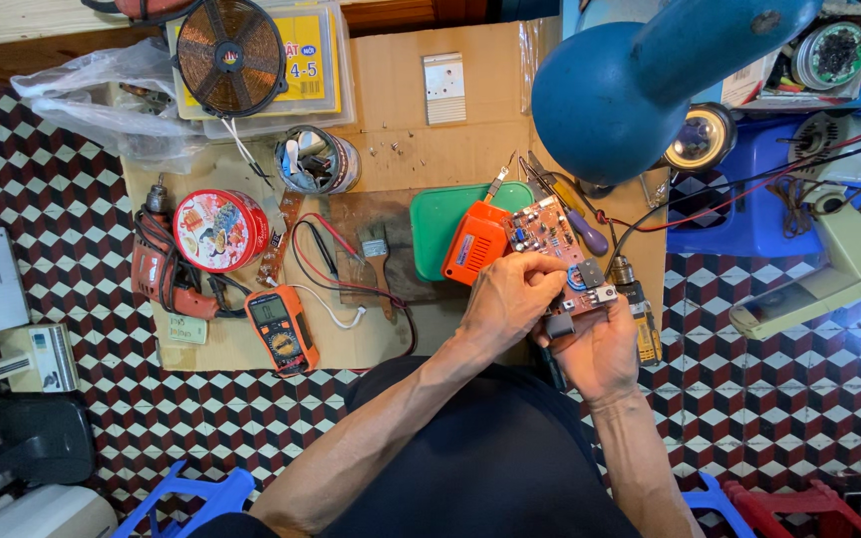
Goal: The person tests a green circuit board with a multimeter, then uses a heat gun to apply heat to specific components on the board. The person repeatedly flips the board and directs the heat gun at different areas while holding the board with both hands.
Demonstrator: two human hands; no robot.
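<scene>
Presently: circuit board [553,249] clamped by both hands.
Right hand [600,349] grips below; left hand [510,299] pinches its near edge, apparently; board runs up-left.

Bare cardboard [391,110] offers room; blue lamp [640,80] overhangs the circuit board [550,239]
</scene>
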